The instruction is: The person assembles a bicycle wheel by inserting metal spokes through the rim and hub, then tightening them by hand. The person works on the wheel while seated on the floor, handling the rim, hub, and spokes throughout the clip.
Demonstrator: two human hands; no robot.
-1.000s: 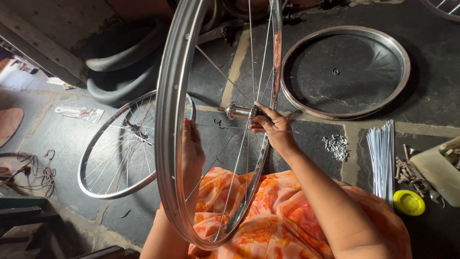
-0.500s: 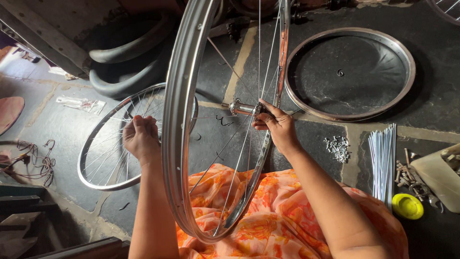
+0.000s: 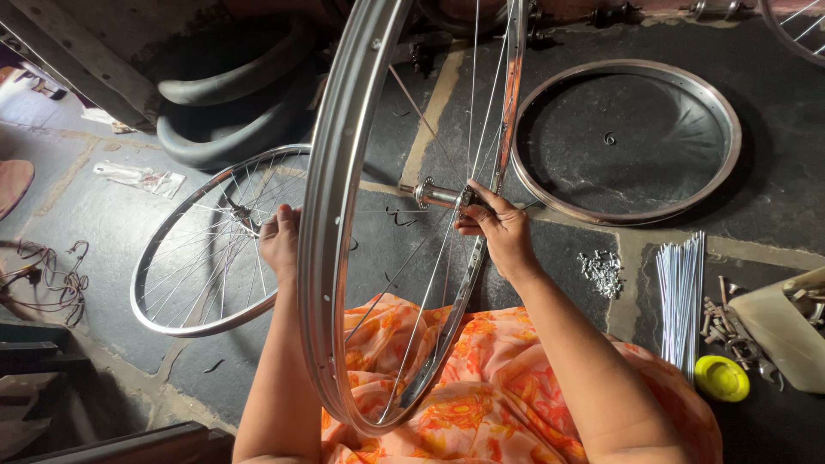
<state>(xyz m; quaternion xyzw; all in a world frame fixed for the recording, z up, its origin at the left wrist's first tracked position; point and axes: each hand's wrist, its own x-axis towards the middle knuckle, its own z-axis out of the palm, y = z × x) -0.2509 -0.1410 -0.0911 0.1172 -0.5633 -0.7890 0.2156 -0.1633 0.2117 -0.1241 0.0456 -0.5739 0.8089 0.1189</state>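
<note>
My right hand [image 3: 498, 230] pinches hub [image 3: 438, 194] of wheel [image 3: 339, 223], upright on my lap. My left hand [image 3: 280, 239] behind rim, grip hidden. Spokes [image 3: 681, 296] on floor.

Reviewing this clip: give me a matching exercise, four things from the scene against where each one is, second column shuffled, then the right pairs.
Things:
1. hub
2. bare rim
3. yellow lid
4. spoked wheel

Places:
A. flat on the floor, beyond the right hand
B. on the floor at far right, next to the spoke bundle
C. pinched by the right hand, inside the upright rim
D. flat on the floor, by the left hand

Pairs: 1-C, 2-A, 3-B, 4-D
</note>
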